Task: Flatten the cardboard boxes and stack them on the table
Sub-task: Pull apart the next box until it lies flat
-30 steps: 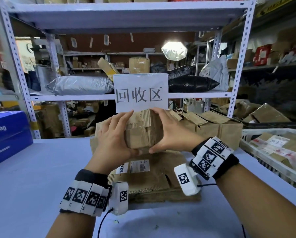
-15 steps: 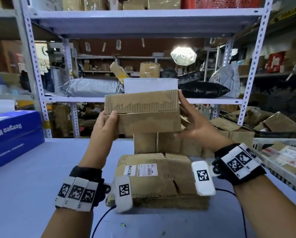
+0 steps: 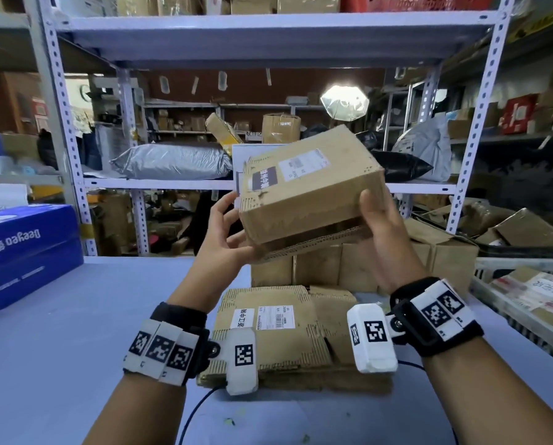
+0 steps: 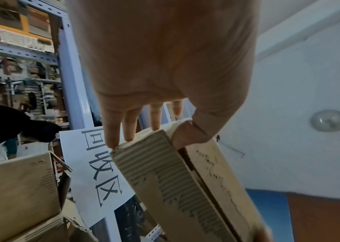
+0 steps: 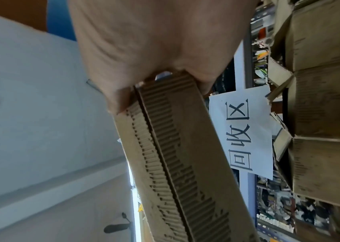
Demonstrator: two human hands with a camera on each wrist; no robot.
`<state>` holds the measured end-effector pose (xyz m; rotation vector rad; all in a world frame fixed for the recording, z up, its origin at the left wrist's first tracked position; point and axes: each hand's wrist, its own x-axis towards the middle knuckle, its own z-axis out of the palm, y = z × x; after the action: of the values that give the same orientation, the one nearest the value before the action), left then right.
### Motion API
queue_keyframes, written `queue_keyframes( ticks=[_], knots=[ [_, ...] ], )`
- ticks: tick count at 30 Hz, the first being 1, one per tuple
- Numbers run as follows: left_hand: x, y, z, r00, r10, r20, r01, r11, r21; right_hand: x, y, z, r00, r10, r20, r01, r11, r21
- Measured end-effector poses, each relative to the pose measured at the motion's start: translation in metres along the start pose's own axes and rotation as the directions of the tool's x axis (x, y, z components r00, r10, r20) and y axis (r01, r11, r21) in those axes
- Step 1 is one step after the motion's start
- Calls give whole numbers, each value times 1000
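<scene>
A brown cardboard box (image 3: 310, 184) with shipping labels on top is held in the air above the table, tilted. My left hand (image 3: 223, 232) grips its lower left corner, thumb on the near face and fingers behind it (image 4: 165, 131). My right hand (image 3: 378, 223) grips its right end, thumb on the near face (image 5: 144, 81). The box's bottom flaps (image 3: 313, 242) hang slightly apart. Below lies a stack of flattened boxes (image 3: 285, 335) on the grey table (image 3: 76, 332).
Several unflattened boxes (image 3: 365, 264) stand behind the stack. A blue carton (image 3: 21, 248) sits at the left, a white crate of parcels (image 3: 526, 293) at the right. A metal shelf rack (image 3: 268, 184) with a paper sign (image 4: 94, 167) runs along the back.
Both hands have raised the box from just above the stack to chest height and turned it, so its labelled face now points up and it sits tilted.
</scene>
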<state>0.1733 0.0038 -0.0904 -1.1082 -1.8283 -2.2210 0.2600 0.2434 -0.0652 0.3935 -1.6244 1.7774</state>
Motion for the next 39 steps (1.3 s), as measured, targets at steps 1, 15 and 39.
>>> queue_keyframes(
  ticks=[1, 15, 39],
  knots=[
    [3, 0, 1, 1000, 11, 4, -12, 1000, 27, 0, 3, -2, 1000, -20, -17, 19, 999, -45],
    [20, 0, 6, 988, 154, 22, -150, 902, 404, 0, 21, -9, 965, -236, -112, 146, 844, -516],
    [-5, 6, 17, 996, 81, -33, -72, 973, 218, 7, 17, 10, 944, -304, -126, 176, 791, -586]
  ],
)
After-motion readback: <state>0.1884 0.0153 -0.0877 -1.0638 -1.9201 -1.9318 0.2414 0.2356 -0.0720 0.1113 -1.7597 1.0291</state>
